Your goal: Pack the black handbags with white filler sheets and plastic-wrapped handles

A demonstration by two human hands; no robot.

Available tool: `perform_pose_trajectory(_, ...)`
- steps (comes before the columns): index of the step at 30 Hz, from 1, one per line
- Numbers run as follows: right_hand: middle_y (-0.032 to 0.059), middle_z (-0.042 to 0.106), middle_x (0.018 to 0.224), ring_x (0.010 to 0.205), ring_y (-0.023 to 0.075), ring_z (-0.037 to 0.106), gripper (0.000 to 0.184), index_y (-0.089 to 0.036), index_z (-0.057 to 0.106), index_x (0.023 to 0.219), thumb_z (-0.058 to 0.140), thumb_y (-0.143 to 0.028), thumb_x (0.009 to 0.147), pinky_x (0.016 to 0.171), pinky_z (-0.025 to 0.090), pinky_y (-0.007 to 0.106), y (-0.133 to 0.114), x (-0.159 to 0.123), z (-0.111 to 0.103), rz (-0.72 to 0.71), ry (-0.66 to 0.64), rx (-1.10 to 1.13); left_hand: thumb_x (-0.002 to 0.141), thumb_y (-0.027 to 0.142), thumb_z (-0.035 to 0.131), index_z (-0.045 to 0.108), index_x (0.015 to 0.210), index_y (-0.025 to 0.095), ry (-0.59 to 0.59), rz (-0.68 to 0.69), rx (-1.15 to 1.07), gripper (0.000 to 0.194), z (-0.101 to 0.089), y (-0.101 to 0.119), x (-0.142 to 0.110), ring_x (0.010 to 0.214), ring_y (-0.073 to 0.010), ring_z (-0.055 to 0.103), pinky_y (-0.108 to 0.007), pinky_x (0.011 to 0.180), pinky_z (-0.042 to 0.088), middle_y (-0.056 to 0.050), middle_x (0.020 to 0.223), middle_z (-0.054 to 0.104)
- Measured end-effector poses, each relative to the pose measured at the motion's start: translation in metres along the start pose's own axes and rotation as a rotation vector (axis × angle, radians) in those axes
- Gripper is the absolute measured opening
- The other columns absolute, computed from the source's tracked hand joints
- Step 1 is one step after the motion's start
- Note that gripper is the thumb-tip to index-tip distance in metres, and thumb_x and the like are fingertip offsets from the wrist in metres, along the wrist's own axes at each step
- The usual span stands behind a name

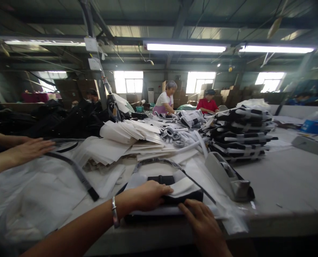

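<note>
White sheet's on the black bag at the bench front, covering looks incomplete versus the stacked bags; your left hand's touching the sheet, right hand near the bag's front, grips unclear.

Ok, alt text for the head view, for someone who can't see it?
The person's left hand touches a white sheet on a black bag-like item with an arched handle, the right hand at its near edge. Behind, on the pale worktable, are fanned white sheets and stacked black-and-white bundles; another person's hand is at left.
</note>
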State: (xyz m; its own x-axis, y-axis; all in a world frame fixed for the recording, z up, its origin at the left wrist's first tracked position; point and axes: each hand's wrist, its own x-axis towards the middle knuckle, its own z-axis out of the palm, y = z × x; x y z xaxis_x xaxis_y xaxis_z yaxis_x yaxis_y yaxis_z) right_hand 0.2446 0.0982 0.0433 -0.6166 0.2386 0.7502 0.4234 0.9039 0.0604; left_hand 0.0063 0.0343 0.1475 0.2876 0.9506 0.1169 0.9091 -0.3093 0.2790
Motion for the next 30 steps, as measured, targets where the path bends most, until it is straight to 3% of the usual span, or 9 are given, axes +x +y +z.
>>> perform_pose_trajectory(4,0.0054,0.074,0.096,0.089,0.0228,0.068,0.039,-0.023,0.070,0.109,0.035,-0.010,0.099,0.082,0.050,0.037,-0.002,0.003,0.011,0.024,0.064,0.022,0.074,0.031,0.080,0.053,0.137,0.022,-0.032,0.013,0.040,0.069,0.025,0.006,-0.006,0.126,-0.0290,0.059,-0.037,0.102,0.049,-0.011,0.139,0.060)
perform_pose_trajectory(6,0.0039,0.074,0.091,0.084,0.0215,0.068,0.036,-0.022,0.071,0.105,0.035,-0.018,0.103,0.079,0.050,0.036,0.001,0.003,0.010,0.024,0.076,0.067,0.069,0.028,0.086,0.047,0.141,0.018,-0.023,-0.029,0.106,0.082,0.045,0.007,-0.008,0.133,-0.0319,0.051,-0.045,0.108,0.046,-0.015,0.144,0.054)
perform_pose_trajectory(10,0.0033,0.077,0.095,0.086,0.0180,0.068,0.032,-0.018,0.069,0.109,0.037,-0.015,0.104,0.087,0.049,0.033,0.013,0.000,0.001,-0.102,0.062,0.117,0.083,0.010,0.070,0.043,0.144,0.018,0.063,-0.029,0.226,0.066,0.079,0.003,-0.013,0.136,-0.0288,0.048,-0.049,0.109,0.045,-0.012,0.148,0.050)
perform_pose_trajectory(13,0.0034,0.072,0.123,0.112,0.0202,0.064,0.036,-0.018,0.061,0.130,0.041,-0.011,0.101,0.110,0.037,0.039,0.024,0.001,-0.002,-0.230,-0.007,0.054,0.090,0.007,0.060,0.044,0.143,0.017,0.178,0.057,0.366,0.057,0.091,-0.002,-0.017,0.132,-0.0287,0.052,-0.049,0.104,0.051,-0.011,0.146,0.052)
perform_pose_trajectory(16,0.0030,0.058,0.142,0.133,0.0250,0.051,0.045,-0.020,0.050,0.143,0.046,-0.011,0.099,0.118,0.026,0.047,0.035,0.000,0.006,-0.198,-0.095,-0.066,0.093,0.006,0.052,0.039,0.147,0.018,0.247,0.099,0.464,0.057,0.097,-0.006,-0.020,0.132,-0.0284,0.053,-0.048,0.101,0.054,-0.010,0.147,0.051)
perform_pose_trajectory(19,-0.0008,0.060,0.140,0.130,0.0211,0.054,0.044,-0.022,0.050,0.143,0.044,-0.012,0.100,0.113,0.038,0.041,0.042,-0.008,0.020,-0.183,-0.120,-0.066,0.093,0.006,0.048,0.035,0.151,0.022,0.258,0.121,0.538,0.061,0.100,-0.006,-0.022,0.133,-0.0296,0.051,-0.049,0.100,0.054,-0.011,0.148,0.050)
perform_pose_trajectory(22,-0.0023,0.065,0.133,0.121,0.0200,0.061,0.040,-0.025,0.056,0.138,0.045,-0.014,0.101,0.103,0.049,0.039,0.045,-0.019,0.030,-0.161,-0.066,-0.026,0.093,0.007,0.046,0.040,0.148,0.024,0.261,0.114,0.588,0.058,0.101,0.000,-0.020,0.134,-0.0325,0.050,-0.052,0.098,0.054,-0.013,0.150,0.045)
perform_pose_trajectory(27,-0.0010,0.068,0.129,0.115,0.0203,0.066,0.037,-0.025,0.059,0.135,0.042,-0.017,0.102,0.097,0.055,0.038,0.045,-0.023,0.034,-0.156,-0.017,-0.011,0.100,0.030,0.044,0.053,0.137,0.022,0.229,0.036,0.518,0.039,0.101,0.014,-0.007,0.134,-0.0365,0.048,-0.059,0.098,0.052,-0.008,0.153,0.043)
perform_pose_trajectory(30,0.0002,0.068,0.129,0.116,0.0204,0.066,0.038,-0.024,0.059,0.135,0.041,-0.016,0.102,0.098,0.056,0.038,0.042,-0.017,0.031,-0.132,-0.032,0.007,0.101,0.035,0.042,0.054,0.135,0.019,0.265,0.071,0.506,0.040,0.105,0.012,-0.001,0.133,-0.0307,0.051,-0.053,0.105,0.048,-0.007,0.146,0.054)
